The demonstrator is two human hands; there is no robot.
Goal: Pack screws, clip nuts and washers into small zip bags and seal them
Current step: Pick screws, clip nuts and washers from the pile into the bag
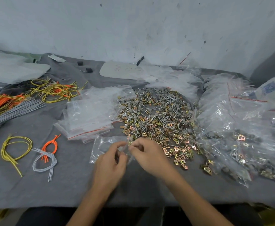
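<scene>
Two hands, left hand (111, 158) and right hand (147, 154), pinching zip bag (103, 146)

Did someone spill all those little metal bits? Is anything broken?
Nothing looks broken. The heap of screws, clip nuts and washers lies loose on the grey cloth, probably on purpose for packing. Only a few clip nuts sit apart from it, near the front.

Small packing workshop, hand-work bench. Grey-clothed desk (68, 185) set against scuffed, stained white wall (133, 22). At centre, loose heap of screws, clip nuts, washers (158, 118). Beside heap, stack of empty zip bags (91, 115); at right, filled bags (241, 144) piled up. At left, bundles of yellow, orange, grey wires (19, 101).
</scene>
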